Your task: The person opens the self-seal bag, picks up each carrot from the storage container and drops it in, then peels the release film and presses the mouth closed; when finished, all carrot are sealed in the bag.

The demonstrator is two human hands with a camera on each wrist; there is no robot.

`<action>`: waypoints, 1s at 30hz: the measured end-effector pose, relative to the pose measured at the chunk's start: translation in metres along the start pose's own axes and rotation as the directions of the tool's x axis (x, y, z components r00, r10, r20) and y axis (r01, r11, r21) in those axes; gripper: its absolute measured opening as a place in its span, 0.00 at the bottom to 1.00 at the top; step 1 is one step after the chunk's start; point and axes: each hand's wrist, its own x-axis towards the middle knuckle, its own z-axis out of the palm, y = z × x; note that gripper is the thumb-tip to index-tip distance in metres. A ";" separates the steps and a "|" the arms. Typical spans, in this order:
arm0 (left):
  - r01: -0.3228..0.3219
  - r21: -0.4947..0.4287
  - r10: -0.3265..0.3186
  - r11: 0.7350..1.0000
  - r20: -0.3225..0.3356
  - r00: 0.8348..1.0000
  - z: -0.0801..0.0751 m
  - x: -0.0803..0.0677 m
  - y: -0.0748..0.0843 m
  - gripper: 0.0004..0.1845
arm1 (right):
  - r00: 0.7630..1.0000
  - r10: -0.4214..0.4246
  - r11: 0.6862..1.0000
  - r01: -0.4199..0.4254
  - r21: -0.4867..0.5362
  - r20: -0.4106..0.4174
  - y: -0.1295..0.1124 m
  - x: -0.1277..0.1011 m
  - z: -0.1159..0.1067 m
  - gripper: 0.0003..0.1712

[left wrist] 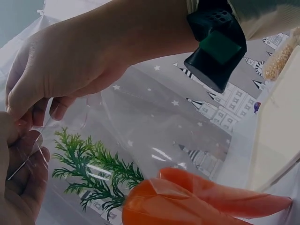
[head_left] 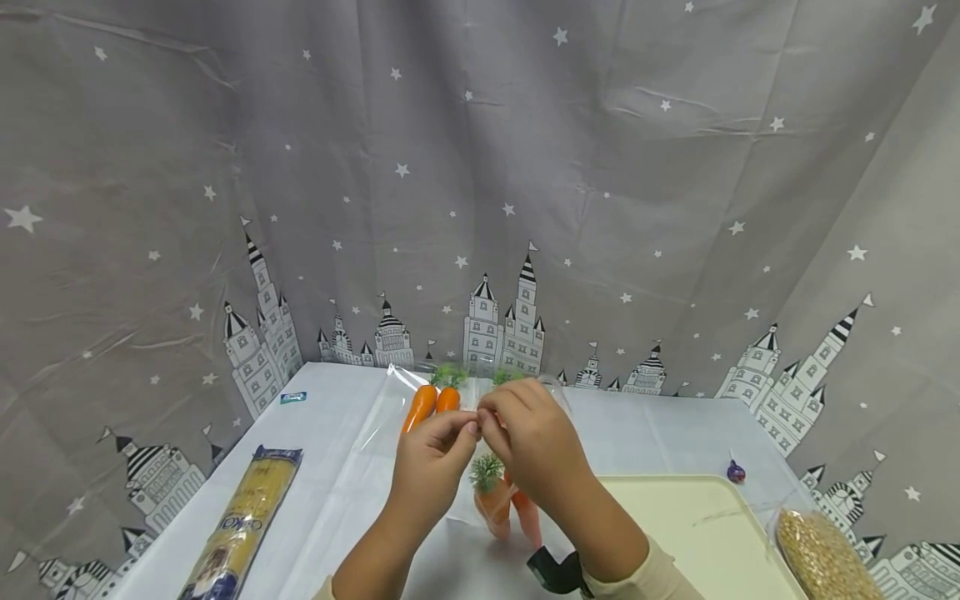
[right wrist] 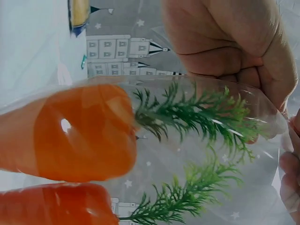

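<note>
Head view: a white-covered tabletop (head_left: 330, 467) stands before a grey curtain printed with stars and castles (head_left: 480, 167). At centre, the left hand (head_left: 429, 467) and right hand (head_left: 536, 442) meet, fingers pressed together, pinching the top edge of a clear plastic bag holding orange toy carrots with green tops (head_left: 501, 500). At 11 o'clock from the hands lie two more orange toy carrots in clear wrap (head_left: 431, 402). At 8 o'clock a long yellow spaghetti packet (head_left: 243, 525) bears blue lettering too blurred to read. A cream tray (head_left: 697, 525) sits at 4 o'clock, a clear bag of tan grains (head_left: 821, 554) at its right edge, near the tabletop's corner.

Left wrist view: the right hand's fingers (left wrist: 58, 105) pinch the film above the carrot greens.

Right wrist view: the left hand (right wrist: 225, 42), curled, grips the bag's mouth at 1 o'clock.
</note>
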 end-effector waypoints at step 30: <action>0.063 -0.019 -0.064 0.998 -0.022 0.998 -0.001 -0.002 0.004 0.06 | 0.711 0.664 0.471 -0.638 0.609 0.231 0.000 0.001 -0.014 0.06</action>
